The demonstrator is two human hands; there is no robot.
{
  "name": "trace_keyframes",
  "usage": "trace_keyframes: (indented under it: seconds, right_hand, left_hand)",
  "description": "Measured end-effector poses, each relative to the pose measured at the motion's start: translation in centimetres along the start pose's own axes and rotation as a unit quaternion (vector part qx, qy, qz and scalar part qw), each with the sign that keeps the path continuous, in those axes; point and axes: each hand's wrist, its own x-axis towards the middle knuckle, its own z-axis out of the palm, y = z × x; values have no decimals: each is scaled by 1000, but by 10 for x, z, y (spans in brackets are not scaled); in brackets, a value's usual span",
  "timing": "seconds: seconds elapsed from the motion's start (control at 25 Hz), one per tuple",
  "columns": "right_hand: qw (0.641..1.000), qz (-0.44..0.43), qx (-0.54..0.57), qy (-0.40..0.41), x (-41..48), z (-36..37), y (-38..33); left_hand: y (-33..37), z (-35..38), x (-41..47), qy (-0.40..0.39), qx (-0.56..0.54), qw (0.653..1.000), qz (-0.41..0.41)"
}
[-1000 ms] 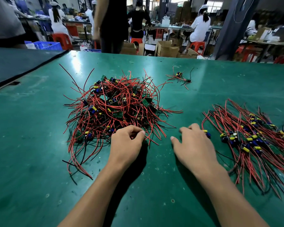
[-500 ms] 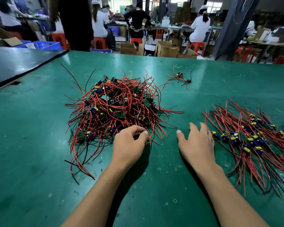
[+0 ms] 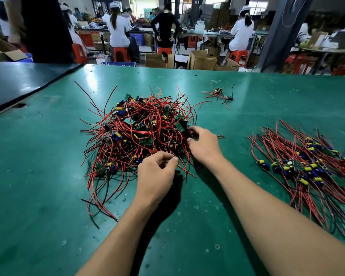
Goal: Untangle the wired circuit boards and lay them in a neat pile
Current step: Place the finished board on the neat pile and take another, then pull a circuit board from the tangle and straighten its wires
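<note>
Left hand, head view, fingers curled, pinching near edge of tangle. Right hand curled round a dark board at tangle's right edge. Tangle of red and black wired boards on middle of green table. Pile laid straight, well apart at right. Stray board far back, alone.

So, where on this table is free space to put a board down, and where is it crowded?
Bare table: left of the tangled heap and beyond the neat pile. The strip between them is open, though the right forearm crosses it. Crowded: the heap's near side, where the left hand and right hand work.
</note>
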Motion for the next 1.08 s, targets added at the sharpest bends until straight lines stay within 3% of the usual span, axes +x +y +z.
trace_keyframes:
  seconds: [0.16, 0.28, 0.4, 0.52, 0.72, 0.8, 0.88, 1.0, 1.08]
  right_hand:
    - [999, 11, -16, -32, 9, 5, 3]
    - [1000, -10, -6, 3, 2, -7, 5]
    - [989, 5, 124, 78, -12, -30, 9]
    - [954, -14, 276, 115, -42, -50, 12]
    - [988, -125, 86, -8, -103, -27, 21]
    - [987, -147, 67, -24, -107, -20, 23]
    - [983, -155, 96, -28, -108, -21, 23]
    - [973, -100, 201, -55, -106, -28, 26]
    - [937, -28, 329, -117, -103, -38, 29]
  left_hand:
    - [0, 1, 3, -2, 12, 1000, 0]
    - [0, -1, 1, -3, 12, 1000, 1]
    - [3, -2, 0, -11, 9, 1000, -2]
    - [6, -3, -3, -17, -10, 1000, 16]
    - [11, 1, -17, -58, -53, 995, 57]
    - [8, 0, -16, -57, -50, 996, 47]
    - [4, -2, -12, -41, -73, 996, 26]
    - [7, -2, -13, -45, -143, 988, -23]
    - [14, 0, -14, -54, -219, 972, -72]
